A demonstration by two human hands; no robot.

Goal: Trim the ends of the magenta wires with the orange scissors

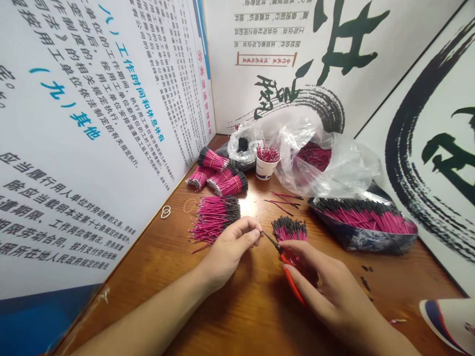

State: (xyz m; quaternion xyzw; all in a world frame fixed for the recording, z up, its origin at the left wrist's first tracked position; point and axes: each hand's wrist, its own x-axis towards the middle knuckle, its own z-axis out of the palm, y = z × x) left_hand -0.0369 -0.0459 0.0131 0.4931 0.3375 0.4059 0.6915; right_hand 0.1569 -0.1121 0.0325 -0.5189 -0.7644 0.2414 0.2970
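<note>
My right hand point(319, 282) grips a bundle of pink wires with black ends point(290, 230) together with an orange-handled tool point(293, 287), its dark tip pointing left. My left hand point(232, 247) pinches its thumb and forefinger at that tip point(267, 239), seemingly on a single thin wire. Just beyond my left hand a loose fan of the same pink wires point(214, 215) lies on the wooden table point(237, 306).
Tied wire bundles point(220, 175) lie at the back left, beside a paper cup of wires point(266, 160) and plastic bags point(334, 158). A dark tray of wires point(365, 220) sits right. Rubber bands point(166, 211) lie near the left printed board. Stray wires point(284, 200) lie mid-table.
</note>
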